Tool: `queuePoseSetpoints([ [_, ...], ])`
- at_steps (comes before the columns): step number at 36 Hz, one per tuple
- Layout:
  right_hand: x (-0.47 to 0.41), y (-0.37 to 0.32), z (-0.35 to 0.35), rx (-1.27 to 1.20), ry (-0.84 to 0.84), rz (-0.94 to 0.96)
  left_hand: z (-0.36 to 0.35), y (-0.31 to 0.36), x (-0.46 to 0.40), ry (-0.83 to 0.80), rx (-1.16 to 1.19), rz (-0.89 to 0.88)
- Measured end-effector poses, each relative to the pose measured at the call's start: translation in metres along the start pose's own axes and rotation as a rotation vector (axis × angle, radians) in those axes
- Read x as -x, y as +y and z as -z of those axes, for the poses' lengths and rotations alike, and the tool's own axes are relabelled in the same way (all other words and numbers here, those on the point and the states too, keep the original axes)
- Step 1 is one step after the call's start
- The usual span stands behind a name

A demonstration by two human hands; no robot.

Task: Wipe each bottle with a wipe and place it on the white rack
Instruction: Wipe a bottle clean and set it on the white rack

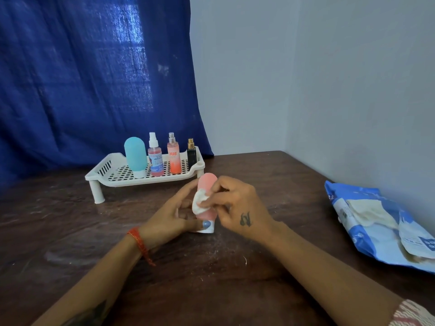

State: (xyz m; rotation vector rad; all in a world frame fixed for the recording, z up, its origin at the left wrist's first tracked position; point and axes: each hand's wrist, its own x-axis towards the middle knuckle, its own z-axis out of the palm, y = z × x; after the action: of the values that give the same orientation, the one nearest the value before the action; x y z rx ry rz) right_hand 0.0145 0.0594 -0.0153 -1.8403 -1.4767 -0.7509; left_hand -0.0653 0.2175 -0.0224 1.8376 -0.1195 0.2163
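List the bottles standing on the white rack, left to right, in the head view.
Teal squeeze bottle → clear spray bottle with pink liquid → orange spray bottle → small dark perfume bottle with gold cap, all upright on the white rack.

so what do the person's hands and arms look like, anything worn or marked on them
The left hand has a blue-painted thumbnail and a red-orange thread bracelet at the wrist; a dark tattoo shows on that forearm near the bottom edge. The right hand has a small dark tattoo on its back. Both forearms are bare, with a striped pink and white sleeve showing at the right elbow.
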Motion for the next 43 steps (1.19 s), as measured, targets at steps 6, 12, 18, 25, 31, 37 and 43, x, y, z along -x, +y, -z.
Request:
queuePoseSetpoints([
  [6,0.002,0.000,-0.001,-0.106,-0.097,-0.006,0.002,0.000,0.000,0.007,-0.030,0.016],
  [12,0.004,0.000,-0.003,-0.043,-0.078,0.099,0.002,-0.002,0.000,0.032,-0.030,0.018],
  [18,-0.001,0.001,-0.009,0.124,-0.084,0.230,0.002,0.001,0.000,0.018,-0.019,-0.015],
  [25,-0.010,0.006,-0.017,0.174,0.188,0.173,-0.003,0.002,0.000,0.013,-0.001,-0.034],
  [31,-0.013,0.003,-0.017,0.059,0.290,-0.091,-0.001,-0.001,-0.004,-0.001,-0.036,-0.026],
  [37,-0.019,0.008,-0.013,-0.081,0.402,-0.319,-0.001,-0.001,-0.005,-0.013,-0.087,-0.024],
  [43,-0.012,0.008,-0.011,-0.110,0.390,-0.484,0.000,0.000,-0.003,-0.013,-0.107,-0.012],
])
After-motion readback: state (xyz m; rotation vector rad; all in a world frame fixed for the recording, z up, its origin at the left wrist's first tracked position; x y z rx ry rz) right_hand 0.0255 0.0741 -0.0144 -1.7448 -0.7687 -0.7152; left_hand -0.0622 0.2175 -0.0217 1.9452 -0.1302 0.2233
